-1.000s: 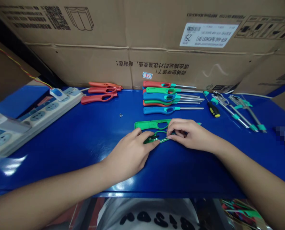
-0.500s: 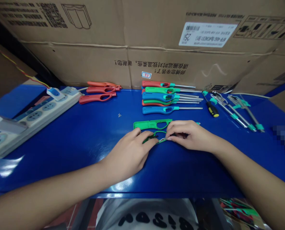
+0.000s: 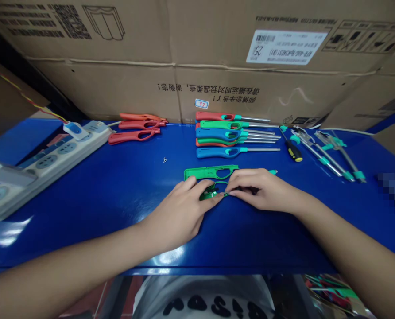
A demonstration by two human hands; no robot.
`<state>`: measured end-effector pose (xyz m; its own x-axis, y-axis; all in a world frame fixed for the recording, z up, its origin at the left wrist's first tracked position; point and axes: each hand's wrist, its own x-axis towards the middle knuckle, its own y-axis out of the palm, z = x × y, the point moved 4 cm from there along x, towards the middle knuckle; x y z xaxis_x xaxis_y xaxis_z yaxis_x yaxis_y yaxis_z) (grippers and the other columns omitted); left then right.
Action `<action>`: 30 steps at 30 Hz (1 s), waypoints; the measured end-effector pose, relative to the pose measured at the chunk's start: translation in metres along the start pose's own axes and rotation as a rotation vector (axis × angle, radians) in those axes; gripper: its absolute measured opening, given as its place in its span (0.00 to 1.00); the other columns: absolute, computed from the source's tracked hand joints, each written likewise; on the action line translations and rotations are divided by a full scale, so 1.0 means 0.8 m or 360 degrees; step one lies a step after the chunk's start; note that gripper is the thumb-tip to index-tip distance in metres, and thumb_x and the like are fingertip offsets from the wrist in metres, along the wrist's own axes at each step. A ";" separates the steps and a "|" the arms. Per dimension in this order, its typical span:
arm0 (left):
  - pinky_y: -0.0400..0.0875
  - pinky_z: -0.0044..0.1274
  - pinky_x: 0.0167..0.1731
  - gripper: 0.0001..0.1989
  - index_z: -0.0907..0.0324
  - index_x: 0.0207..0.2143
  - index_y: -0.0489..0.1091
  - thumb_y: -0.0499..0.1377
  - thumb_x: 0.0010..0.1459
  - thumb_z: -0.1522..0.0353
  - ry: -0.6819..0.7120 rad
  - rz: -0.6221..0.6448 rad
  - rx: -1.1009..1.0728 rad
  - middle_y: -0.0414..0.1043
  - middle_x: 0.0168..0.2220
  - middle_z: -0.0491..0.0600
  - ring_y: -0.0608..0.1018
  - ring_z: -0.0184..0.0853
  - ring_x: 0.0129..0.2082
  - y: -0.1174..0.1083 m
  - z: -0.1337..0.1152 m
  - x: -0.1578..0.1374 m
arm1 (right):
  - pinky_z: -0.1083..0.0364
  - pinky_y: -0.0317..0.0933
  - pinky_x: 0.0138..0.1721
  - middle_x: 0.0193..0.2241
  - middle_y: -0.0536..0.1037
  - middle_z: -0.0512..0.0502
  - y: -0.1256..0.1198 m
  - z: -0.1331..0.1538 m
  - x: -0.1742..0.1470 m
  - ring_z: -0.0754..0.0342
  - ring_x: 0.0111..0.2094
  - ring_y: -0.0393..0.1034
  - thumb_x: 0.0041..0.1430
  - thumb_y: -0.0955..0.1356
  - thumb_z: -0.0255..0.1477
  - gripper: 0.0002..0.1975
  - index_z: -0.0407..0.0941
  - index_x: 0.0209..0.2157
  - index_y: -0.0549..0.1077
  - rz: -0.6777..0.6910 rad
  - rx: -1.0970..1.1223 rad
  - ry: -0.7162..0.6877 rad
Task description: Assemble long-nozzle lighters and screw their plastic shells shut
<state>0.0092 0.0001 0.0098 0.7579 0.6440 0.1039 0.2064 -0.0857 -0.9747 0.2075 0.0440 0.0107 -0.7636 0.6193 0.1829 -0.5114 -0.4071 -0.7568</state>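
On the blue table, an opened green lighter shell half (image 3: 206, 195) with dark parts inside lies between my two hands. My left hand (image 3: 180, 206) grips its handle end, thumb and fingers over the inside parts. My right hand (image 3: 262, 188) is closed in a pinch at the trigger-loop end, fingertips close to those of the left; any small part between them is hidden. A teal tip (image 3: 273, 172) shows beyond the right knuckles. Just behind lies the other green shell half (image 3: 202, 173), hollow side up.
Several long-necked lighters (image 3: 222, 153) lie stacked behind, with red shells (image 3: 134, 136) to their left. A small bent metal piece (image 3: 164, 160) lies nearer. Rightward are a screwdriver (image 3: 293, 151) and metal tube assemblies (image 3: 327, 161). A power strip (image 3: 56, 161) runs along the left; a cardboard box (image 3: 134, 88) stands behind.
The pale wires seen by the right fingertips no longer show as before. My right fingertips have shifted slightly left, towards my left hand. The left hand keeps its grip.
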 end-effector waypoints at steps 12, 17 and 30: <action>0.72 0.41 0.50 0.25 0.57 0.62 0.68 0.52 0.65 0.76 -0.0045 -0.0039 -0.0036 0.67 0.59 0.59 0.69 0.47 0.49 0.001 -0.002 -0.001 | 0.58 0.61 0.32 0.37 0.79 0.47 0.001 0.004 0.000 0.58 0.30 0.69 0.67 0.66 0.27 0.07 0.44 0.41 0.77 -0.0025 -0.0115 0.0105; 0.72 0.41 0.50 0.25 0.55 0.63 0.68 0.51 0.65 0.76 -0.0024 -0.0041 -0.0039 0.66 0.59 0.59 0.69 0.47 0.50 0.001 -0.001 -0.001 | 0.58 0.62 0.34 0.38 0.78 0.46 0.001 0.003 0.000 0.58 0.33 0.70 0.67 0.66 0.27 0.07 0.44 0.41 0.77 -0.0019 -0.0105 0.0078; 0.73 0.40 0.49 0.27 0.53 0.64 0.65 0.52 0.65 0.76 -0.0014 -0.0011 0.0017 0.65 0.61 0.58 0.69 0.47 0.50 0.003 -0.001 -0.001 | 0.58 0.62 0.33 0.37 0.78 0.47 0.002 -0.002 0.000 0.58 0.31 0.69 0.68 0.67 0.30 0.07 0.43 0.40 0.77 -0.0035 -0.0029 0.0086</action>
<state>0.0094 -0.0010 0.0077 0.7512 0.6510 0.1090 0.2049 -0.0730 -0.9761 0.2077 0.0444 0.0086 -0.7295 0.6635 0.1660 -0.5205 -0.3810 -0.7642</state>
